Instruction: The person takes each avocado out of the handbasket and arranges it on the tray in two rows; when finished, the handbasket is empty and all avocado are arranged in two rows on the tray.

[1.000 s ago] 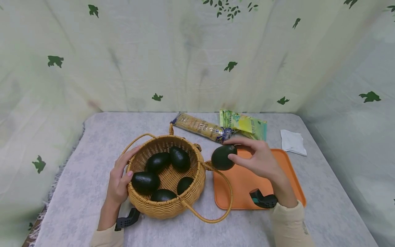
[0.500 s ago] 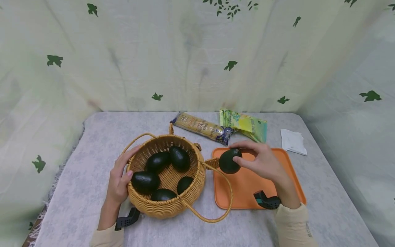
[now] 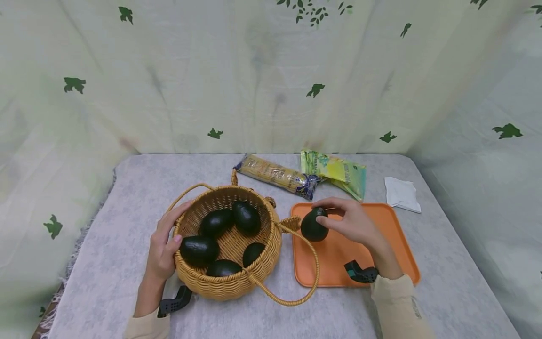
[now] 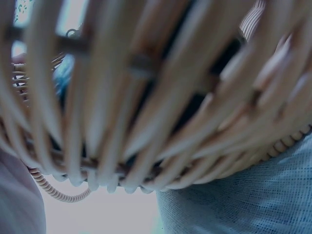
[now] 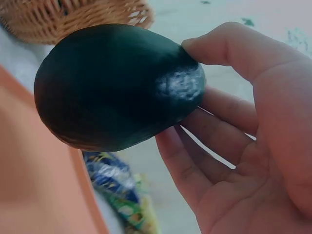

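Note:
A round wicker basket (image 3: 228, 289) stands at the centre-left with several dark green avocados (image 3: 199, 250) inside. My left hand (image 3: 163, 245) grips its left side, the thumb at the rim; the left wrist view shows the woven wall (image 4: 146, 97) close up. Between the thumb and fingers of my right hand (image 3: 349, 221) is another dark avocado (image 3: 312, 227), over the left part of an orange tray (image 3: 330, 268). In the right wrist view, the thumb presses the narrow end of this avocado (image 5: 117, 87) and the fingertips support it from the other side.
Behind the basket and tray lie a long pack of noodles (image 3: 275, 175) and green-yellow packets (image 3: 334, 172). A white packet (image 3: 402, 195) lies at the right. One looped basket handle (image 3: 311, 292) sticks out toward the tray, overlapping its left edge in the head view.
My right hand has moved the avocado right, from beside the basket to over the tray, and it now appears slightly lower with its end tipped up. The left hand and basket stay put.

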Tool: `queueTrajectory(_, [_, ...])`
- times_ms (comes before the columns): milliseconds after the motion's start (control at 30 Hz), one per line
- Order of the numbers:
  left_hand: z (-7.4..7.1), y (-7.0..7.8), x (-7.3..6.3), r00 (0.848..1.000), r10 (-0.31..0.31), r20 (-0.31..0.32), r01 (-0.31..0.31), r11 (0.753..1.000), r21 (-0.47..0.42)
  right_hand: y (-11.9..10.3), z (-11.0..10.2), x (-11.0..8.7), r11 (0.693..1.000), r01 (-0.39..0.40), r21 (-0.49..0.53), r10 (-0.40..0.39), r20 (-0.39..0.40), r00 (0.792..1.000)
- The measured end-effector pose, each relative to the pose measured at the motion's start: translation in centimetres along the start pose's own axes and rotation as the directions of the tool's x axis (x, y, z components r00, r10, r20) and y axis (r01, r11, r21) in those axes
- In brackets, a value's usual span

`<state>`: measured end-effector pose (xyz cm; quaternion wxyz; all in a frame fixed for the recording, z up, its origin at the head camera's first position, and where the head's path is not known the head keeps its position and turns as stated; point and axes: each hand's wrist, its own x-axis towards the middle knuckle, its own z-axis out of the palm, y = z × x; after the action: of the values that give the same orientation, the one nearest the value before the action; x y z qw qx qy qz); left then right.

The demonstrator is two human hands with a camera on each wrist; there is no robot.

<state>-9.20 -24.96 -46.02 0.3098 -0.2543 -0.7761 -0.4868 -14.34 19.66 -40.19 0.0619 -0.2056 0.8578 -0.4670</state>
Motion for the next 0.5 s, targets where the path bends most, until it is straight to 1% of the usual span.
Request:
queueTrajectory(200, [0.0,0.0,0.0,1.000,0.001,0.000,-0.001,1.000,-0.009,1.3,0.6,0.8,0.998,-0.069,-0.010,0.070,0.031,0.997])
queueTrajectory(333, [0.0,0.0,0.0,1.000,0.001,0.000,-0.001,1.000,-0.008,1.9,0.9,1.3,0.995,-0.095,-0.016,0.096,0.052,0.994])
queueTrajectory(500, [0.0,-0.1,0.1,1.000,0.016,-0.003,-0.016,1.000,-0.017,2.8,1.5,1.8,0.993,-0.117,-0.017,0.118,0.081,0.990])
